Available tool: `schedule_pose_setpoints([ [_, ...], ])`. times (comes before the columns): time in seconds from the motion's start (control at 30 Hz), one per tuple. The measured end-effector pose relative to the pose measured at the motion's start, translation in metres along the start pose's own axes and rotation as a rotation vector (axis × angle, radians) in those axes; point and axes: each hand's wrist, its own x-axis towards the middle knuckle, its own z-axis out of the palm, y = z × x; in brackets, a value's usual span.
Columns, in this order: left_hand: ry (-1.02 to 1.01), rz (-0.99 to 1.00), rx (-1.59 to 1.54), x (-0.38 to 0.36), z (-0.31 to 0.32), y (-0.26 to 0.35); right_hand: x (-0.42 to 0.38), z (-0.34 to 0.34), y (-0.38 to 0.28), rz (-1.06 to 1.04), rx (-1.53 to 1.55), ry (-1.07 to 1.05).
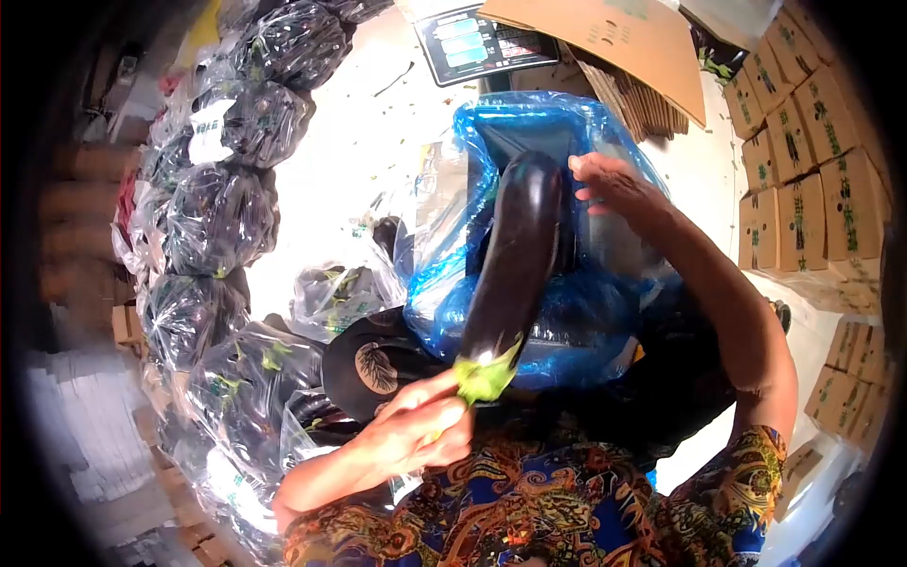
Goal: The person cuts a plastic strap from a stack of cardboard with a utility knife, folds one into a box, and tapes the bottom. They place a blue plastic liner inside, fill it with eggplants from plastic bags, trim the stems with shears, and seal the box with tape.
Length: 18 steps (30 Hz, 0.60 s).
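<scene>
A long dark purple eggplant (pixel 518 250) with a green cap slants across the middle of the head view. My left hand (pixel 420 425) is closed around its stem end. Close to the eggplant's rounded far end, on the right, is my right hand (pixel 614 187), with fingers apart and nothing in them. Beneath the eggplant stands a container lined with a blue plastic bag (pixel 439 288), its edges folded outward. The eggplant hides much of what lies inside.
Clear bags of eggplants (pixel 215 217) are stacked along the left. A digital scale (pixel 487 45) stands beyond the blue bag. Flat cardboard (pixel 614 38) lies at the back right, and printed cartons (pixel 803 180) are piled on the right.
</scene>
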Motion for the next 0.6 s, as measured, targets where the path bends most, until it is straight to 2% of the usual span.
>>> schedule_pose_setpoints([
  [0.1, 0.046, 0.064, -0.005, 0.054, -0.003, -0.019, -0.011, 0.001, -0.001, 0.037, 0.006, -0.010],
  [0.17, 0.237, 0.075, 0.173, 0.094, 0.008, -0.023, -0.021, 0.006, -0.012, 0.053, -0.057, -0.036],
  [0.2, 0.161, 0.139, 0.278, 0.113, -0.006, -0.037, -0.016, 0.005, -0.012, 0.103, -0.109, -0.067],
  [0.27, 0.178, 0.121, 0.080, 0.121, 0.004, -0.036, -0.022, -0.006, -0.004, -0.071, -0.230, -0.149],
  [0.33, 0.298, 0.157, -0.090, 0.128, 0.016, -0.031, -0.010, -0.007, 0.015, -0.005, -0.172, -0.138],
  [0.43, 0.288, 0.165, -0.071, 0.125, 0.009, -0.031, -0.001, -0.003, 0.020, 0.135, -0.237, -0.155],
  [0.47, 0.275, 0.152, 0.001, 0.117, 0.015, -0.033, -0.011, -0.003, 0.015, 0.117, -0.186, -0.238],
  [0.5, 0.385, 0.120, 0.025, 0.107, 0.035, -0.036, -0.006, -0.002, 0.025, 0.140, -0.206, -0.268],
  [0.53, 0.355, 0.099, 0.025, 0.097, 0.044, -0.041, -0.019, 0.002, 0.011, 0.151, -0.199, -0.313],
  [0.6, 0.146, 0.002, -0.147, 0.065, 0.048, -0.040, -0.036, 0.006, -0.006, 0.167, -0.056, -0.400],
])
